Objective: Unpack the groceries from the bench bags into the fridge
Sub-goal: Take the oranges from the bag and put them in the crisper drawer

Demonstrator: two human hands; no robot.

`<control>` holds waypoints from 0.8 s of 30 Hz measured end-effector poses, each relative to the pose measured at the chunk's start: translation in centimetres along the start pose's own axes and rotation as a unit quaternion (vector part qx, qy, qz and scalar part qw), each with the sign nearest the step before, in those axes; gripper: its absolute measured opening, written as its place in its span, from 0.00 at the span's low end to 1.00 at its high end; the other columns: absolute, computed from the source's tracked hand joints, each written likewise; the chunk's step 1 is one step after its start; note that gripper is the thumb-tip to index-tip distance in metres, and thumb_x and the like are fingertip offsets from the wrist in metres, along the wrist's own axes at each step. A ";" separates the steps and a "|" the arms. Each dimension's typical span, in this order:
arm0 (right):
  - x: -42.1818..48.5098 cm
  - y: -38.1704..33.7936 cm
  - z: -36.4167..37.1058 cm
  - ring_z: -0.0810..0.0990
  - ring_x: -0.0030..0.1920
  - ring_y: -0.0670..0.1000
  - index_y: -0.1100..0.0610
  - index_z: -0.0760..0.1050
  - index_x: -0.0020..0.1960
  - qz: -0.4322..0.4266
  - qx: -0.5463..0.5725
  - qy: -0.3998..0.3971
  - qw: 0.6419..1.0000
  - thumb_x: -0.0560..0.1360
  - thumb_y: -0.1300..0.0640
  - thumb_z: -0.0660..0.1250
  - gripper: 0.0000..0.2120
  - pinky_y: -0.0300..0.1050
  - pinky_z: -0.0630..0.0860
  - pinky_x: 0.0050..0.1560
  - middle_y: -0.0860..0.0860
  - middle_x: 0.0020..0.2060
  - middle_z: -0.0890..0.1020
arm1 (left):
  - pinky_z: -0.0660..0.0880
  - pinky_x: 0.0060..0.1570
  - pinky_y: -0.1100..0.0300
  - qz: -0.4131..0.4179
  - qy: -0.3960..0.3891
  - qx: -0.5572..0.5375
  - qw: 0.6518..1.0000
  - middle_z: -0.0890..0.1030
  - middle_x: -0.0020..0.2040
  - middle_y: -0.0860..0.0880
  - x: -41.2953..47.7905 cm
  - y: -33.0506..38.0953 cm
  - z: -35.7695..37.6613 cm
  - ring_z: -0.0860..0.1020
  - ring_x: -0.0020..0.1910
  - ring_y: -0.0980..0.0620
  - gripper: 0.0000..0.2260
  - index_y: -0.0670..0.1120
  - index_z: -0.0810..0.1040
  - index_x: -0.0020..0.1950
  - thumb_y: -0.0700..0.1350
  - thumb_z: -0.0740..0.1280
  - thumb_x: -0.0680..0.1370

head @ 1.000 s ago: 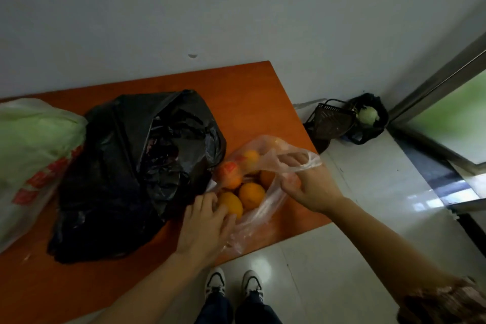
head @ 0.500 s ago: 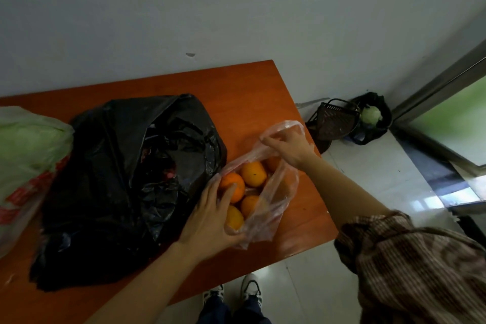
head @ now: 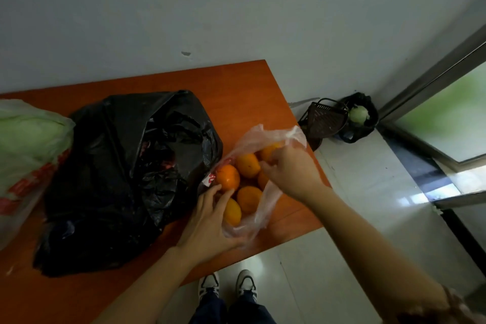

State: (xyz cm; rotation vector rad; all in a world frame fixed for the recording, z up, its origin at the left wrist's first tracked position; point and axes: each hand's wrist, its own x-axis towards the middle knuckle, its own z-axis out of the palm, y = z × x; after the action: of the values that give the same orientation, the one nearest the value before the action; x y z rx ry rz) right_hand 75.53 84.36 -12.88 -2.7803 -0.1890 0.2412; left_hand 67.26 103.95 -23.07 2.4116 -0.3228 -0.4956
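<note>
A clear plastic bag (head: 265, 137) holding several oranges (head: 228, 177) lies open near the right end of the orange bench (head: 236, 87). My left hand (head: 210, 221) grips the bag's near-left edge, fingertips against an orange. My right hand (head: 292, 171) reaches into the bag's mouth from the right and pinches the plastic over the oranges. A large crumpled black bag (head: 118, 166) sits open just left of the oranges. A white bag with red print holding something green (head: 29, 144) lies at the far left.
The bench stands against a grey wall. On the tiled floor to the right are a dark basket (head: 324, 118) and a black bin bag with a pale round vegetable (head: 359, 114), beside a glass door frame (head: 434, 79). My shoes (head: 226, 287) are at the bench's front edge.
My right hand has come back from the bag's far rim to its middle, over the oranges. My left hand stays on the near-left edge. The bag mouth is spread wider.
</note>
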 end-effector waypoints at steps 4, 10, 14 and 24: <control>-1.7 -0.9 6.7 0.75 0.51 0.54 0.50 0.77 0.46 -0.057 -0.072 -0.119 0.989 0.75 0.52 0.61 0.07 0.58 0.68 0.56 0.50 0.47 0.79 | 0.64 0.67 0.52 -0.034 0.048 -0.046 0.997 0.62 0.70 0.51 0.1 0.6 0.7 0.59 0.69 0.51 0.32 0.53 0.66 0.71 0.68 0.53 0.72; -2.7 -0.1 8.8 0.64 0.68 0.56 0.50 0.63 0.72 -0.040 -0.168 -0.142 0.975 0.75 0.53 0.66 0.28 0.66 0.54 0.68 0.50 0.68 0.69 | 0.67 0.62 0.50 -0.071 0.029 0.037 0.996 0.66 0.68 0.49 0.7 0.5 1.2 0.63 0.66 0.47 0.24 0.55 0.64 0.68 0.54 0.67 0.74; -3.1 -0.3 9.3 0.61 0.69 0.57 0.51 0.61 0.73 -0.040 -0.222 -0.099 0.969 0.77 0.59 0.62 0.25 0.68 0.51 0.68 0.52 0.66 0.70 | 0.71 0.57 0.51 -0.093 -0.003 0.061 0.994 0.68 0.67 0.47 1.0 0.6 1.3 0.65 0.65 0.45 0.30 0.58 0.60 0.68 0.54 0.71 0.71; -5.6 0.0 6.7 0.61 0.69 0.55 0.45 0.65 0.66 0.026 -0.019 0.011 0.999 0.70 0.49 0.69 0.27 0.62 0.55 0.62 0.46 0.66 0.71 | 0.74 0.52 0.52 -0.127 0.084 -0.116 0.982 0.74 0.63 0.48 0.5 0.9 -0.9 0.73 0.60 0.46 0.32 0.53 0.68 0.68 0.52 0.75 0.66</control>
State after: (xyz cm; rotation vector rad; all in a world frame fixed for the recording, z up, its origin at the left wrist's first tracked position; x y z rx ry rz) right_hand 68.80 85.67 -18.25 -2.8262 -0.1182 0.2225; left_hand 67.98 103.60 -21.93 2.2568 0.1134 -0.4105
